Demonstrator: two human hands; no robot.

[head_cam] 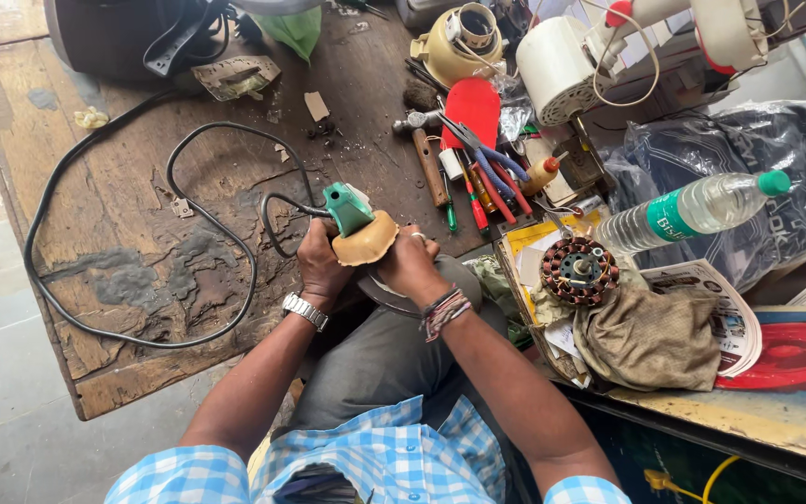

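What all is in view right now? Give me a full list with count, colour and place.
Green device: one, green, held in both hands at the bench edge.
Tan cover: one, tan, under the green device, in the hands.
Power cord: one, black, looped over the wooden bench.
Hammer: one, wooden handle, mid bench.
Pliers: one, blue handles, right of the hammer.
Screwdrivers: several, red and green, by the pliers.
Motor stator: one, copper windings, on papers at right.
Cloth: one, brown, beside the stator.
Water bottle: one, clear with green cap, lying at right.
Left hand: wristwatch, grips the device.
Right hand: wrist threads, grips the cover.
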